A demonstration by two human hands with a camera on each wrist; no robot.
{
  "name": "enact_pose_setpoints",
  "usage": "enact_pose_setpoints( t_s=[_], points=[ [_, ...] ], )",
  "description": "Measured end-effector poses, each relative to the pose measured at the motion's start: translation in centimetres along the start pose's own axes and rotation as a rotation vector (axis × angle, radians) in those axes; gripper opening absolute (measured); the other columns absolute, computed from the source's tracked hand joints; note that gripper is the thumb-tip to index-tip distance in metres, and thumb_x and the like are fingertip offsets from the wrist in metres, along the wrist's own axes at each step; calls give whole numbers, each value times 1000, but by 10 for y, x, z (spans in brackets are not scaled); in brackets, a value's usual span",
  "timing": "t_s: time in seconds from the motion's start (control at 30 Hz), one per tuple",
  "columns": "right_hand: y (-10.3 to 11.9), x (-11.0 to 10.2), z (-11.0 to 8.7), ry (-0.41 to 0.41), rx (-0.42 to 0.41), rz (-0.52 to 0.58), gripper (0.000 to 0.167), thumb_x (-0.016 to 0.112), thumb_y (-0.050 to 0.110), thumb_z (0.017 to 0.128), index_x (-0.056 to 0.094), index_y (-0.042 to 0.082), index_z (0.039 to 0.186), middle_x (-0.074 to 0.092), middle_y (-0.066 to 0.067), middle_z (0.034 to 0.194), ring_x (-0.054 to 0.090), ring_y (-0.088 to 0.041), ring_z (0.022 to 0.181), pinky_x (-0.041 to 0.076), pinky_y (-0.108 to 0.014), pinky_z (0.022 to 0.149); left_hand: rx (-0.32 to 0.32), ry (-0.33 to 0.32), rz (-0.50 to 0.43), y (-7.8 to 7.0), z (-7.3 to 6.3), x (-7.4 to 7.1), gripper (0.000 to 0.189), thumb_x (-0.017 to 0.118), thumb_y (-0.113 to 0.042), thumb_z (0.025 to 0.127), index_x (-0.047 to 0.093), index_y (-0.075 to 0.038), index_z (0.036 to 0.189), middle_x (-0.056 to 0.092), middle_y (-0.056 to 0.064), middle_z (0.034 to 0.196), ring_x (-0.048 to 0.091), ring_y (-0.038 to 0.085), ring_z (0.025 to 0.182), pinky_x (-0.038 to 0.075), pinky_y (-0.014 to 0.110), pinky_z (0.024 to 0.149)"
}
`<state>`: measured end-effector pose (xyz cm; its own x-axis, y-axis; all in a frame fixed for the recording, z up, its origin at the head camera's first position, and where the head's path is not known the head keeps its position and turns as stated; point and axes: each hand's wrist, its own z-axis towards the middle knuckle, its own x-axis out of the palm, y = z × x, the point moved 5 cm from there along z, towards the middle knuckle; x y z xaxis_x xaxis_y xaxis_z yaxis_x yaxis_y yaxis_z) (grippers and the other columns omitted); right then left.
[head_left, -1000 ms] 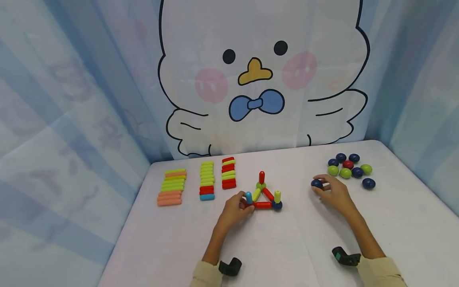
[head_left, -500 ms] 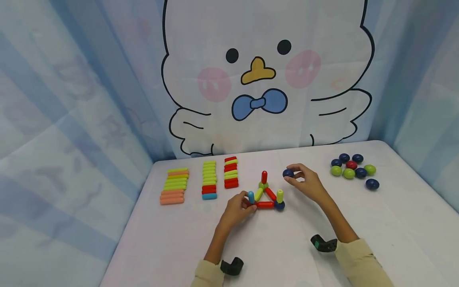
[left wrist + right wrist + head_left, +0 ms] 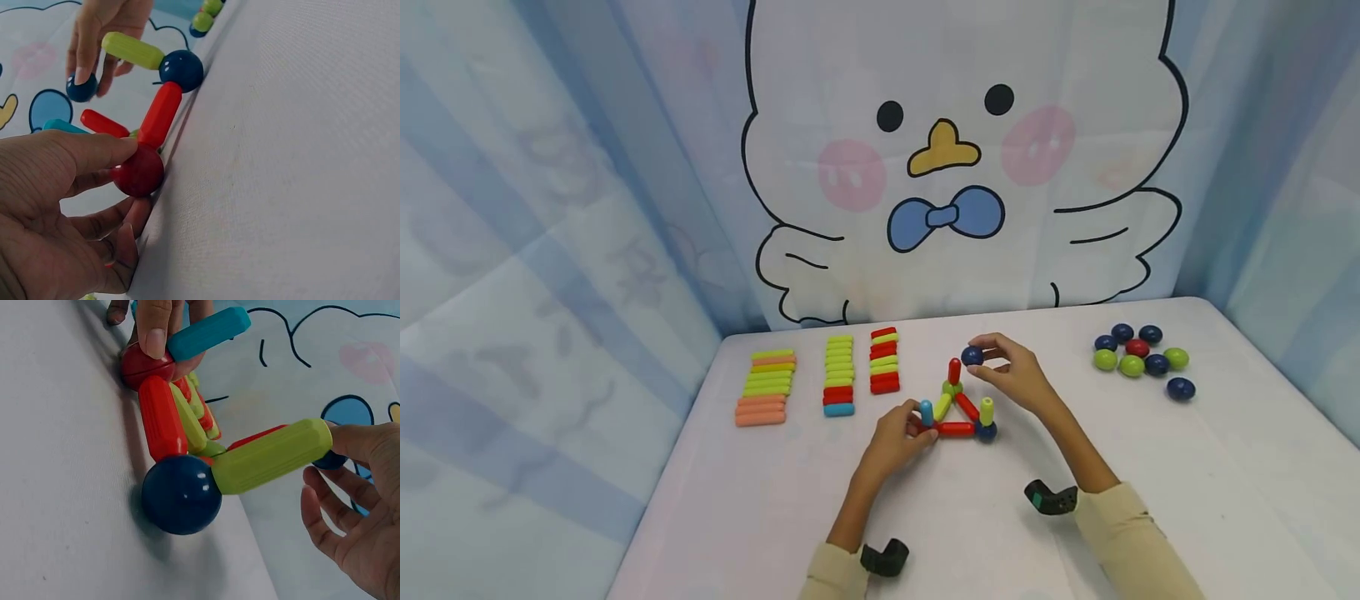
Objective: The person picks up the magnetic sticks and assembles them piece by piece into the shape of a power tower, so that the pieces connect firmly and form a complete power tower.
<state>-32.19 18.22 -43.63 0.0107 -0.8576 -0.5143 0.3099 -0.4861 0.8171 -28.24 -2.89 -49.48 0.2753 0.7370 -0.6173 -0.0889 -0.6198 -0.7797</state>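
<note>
The red ball (image 3: 140, 172) at the near left corner of the triangular frame (image 3: 956, 429) is pinched between the thumb and fingers of the left hand (image 3: 891, 442), with the grip closed to the ball's width. A dark blue ball (image 3: 972, 356) is held likewise by the right hand (image 3: 1018, 375), raised just beside the top of the upright red rod (image 3: 954, 372) at the frame's far corner. Three columns of rods (image 3: 838, 367) are laid out left of the frame, and loose balls (image 3: 1132, 366) are grouped well to its right.
</note>
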Motion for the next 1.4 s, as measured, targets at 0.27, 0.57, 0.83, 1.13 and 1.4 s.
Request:
enact_pose_setpoints(
  t_s=[0.27,0.57,0.83,1.13,1.4],
  points=[
    [9,13,7,-13,-45,9,37,72,17,89,59,11,124,64,-12,122,62,-30,112,54,-44,90,7,11,-11,4,1,1,35,72,-24,89,58,-10,118,61,2,97,54,13,85,51,23,73],
    [7,14,9,15,-42,48,42,70,16,90,57,10,130,62,-16,128,60,-34,115,52,-50,94,-12,6,-9,3,1,0,37,73,-26,89,57,-11,119,61,1,97,54,13,86,53,24,75],
    [8,16,9,18,-37,42,44,69,16,91,56,7,132,61,-18,128,61,-35,115,52,-49,95,-5,9,-4,2,2,0,36,73,-25,88,57,-11,118,61,2,98,54,13,86,53,25,75],
    [8,18,11,35,-60,14,43,69,15,92,57,9,132,62,-17,129,61,-35,114,53,-49,93,-21,20,3,3,2,1,37,74,-26,88,57,-12,117,61,1,97,54,13,86,53,24,74],
    [7,12,8,53,-20,-1,55,70,19,91,49,13,141,61,-18,130,61,-36,117,52,-50,94,-27,18,1,2,3,0,37,73,-26,88,57,-11,118,62,2,97,54,14,86,53,25,75]
  ],
)
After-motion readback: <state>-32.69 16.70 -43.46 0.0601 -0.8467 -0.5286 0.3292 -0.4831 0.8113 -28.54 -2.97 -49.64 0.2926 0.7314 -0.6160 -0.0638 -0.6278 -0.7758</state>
